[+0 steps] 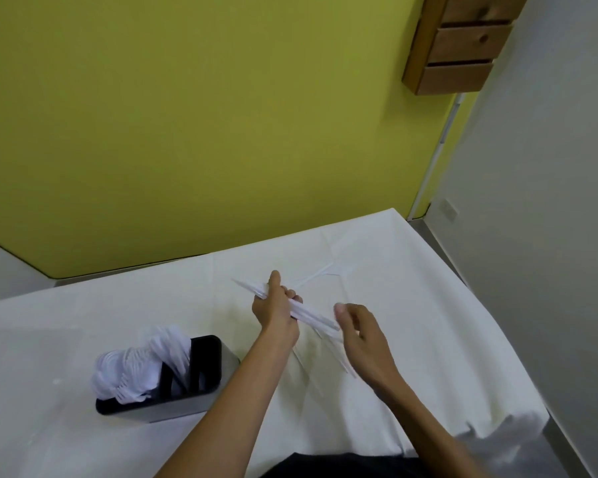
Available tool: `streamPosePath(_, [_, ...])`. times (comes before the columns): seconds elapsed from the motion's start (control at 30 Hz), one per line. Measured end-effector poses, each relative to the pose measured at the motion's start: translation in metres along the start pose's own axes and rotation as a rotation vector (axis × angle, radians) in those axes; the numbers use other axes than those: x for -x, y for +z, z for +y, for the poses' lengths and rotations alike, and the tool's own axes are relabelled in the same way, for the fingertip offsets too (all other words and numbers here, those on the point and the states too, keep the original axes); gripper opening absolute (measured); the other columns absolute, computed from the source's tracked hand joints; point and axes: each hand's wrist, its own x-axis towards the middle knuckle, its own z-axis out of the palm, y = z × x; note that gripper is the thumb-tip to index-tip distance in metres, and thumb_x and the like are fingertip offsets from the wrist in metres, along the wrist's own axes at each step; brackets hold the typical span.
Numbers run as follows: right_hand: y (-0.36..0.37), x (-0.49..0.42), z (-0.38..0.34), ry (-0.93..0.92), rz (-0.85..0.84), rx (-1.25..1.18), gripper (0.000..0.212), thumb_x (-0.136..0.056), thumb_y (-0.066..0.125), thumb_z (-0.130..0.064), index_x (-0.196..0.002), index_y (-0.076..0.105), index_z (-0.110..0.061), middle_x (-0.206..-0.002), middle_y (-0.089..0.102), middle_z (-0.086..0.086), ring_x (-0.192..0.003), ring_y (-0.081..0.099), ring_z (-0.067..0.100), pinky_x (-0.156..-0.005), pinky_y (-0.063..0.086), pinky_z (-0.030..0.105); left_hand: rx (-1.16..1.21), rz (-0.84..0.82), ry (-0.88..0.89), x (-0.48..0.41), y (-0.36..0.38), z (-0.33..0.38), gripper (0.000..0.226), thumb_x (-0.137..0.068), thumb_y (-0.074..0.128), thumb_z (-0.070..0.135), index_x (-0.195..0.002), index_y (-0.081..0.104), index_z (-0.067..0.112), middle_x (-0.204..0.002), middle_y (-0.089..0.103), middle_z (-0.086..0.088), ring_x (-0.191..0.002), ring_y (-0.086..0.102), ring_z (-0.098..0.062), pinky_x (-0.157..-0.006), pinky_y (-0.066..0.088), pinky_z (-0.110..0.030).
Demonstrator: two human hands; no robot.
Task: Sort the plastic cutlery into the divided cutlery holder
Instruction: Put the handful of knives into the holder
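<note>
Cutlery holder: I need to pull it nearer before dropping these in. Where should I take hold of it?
Probably the cutlery holder by its right end, hooked over the rim from the right: no cutlery sticks out there, while white cutlery fans out of the left compartments.

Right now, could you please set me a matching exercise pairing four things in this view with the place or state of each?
Things:
1. left hand
2. right hand
3. cutlery holder
4. wooden drawers

Places or states:
A. high up at the upper right
B. grips a bundle of white cutlery
C. stands on the table at the left, partly filled
D. fingers relaxed, beside the bundle's near end

Pairs: 1-B, 2-D, 3-C, 4-A
</note>
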Motion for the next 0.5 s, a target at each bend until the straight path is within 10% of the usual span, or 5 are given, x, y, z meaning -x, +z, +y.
streamPosePath(0.27, [0.010,-0.042,-0.016,0.510,0.218,-0.904,0.062,-0.104,0.032,-0.050,-0.146,0.042,-0.005,-0.142,0.054,0.012,-0.126,0.055,0.026,-0.111,0.039,0.040,-0.054,-0.151,0.143,0.034,0.024,-0.021,0.032,-0.097,0.064,0.031,-0.077,0.053,0.010,-0.046,0.054,0.006,-0.048,0.055,-0.014,-0.078,0.054,-0.039])
streamPosePath(0.5, [0.010,-0.038,-0.021,0.317,0.078,-0.484,0.054,-0.105,0.025,-0.047,-0.140,0.051,-0.015,-0.144,0.054,0.002,-0.129,0.050,0.016,-0.115,0.034,0.037,-0.444,-0.216,0.163,0.021,0.006,-0.024,0.043,-0.096,0.059,0.046,-0.072,0.053,0.011,-0.049,0.053,0.002,-0.052,0.053,-0.018,-0.069,0.047,-0.034])
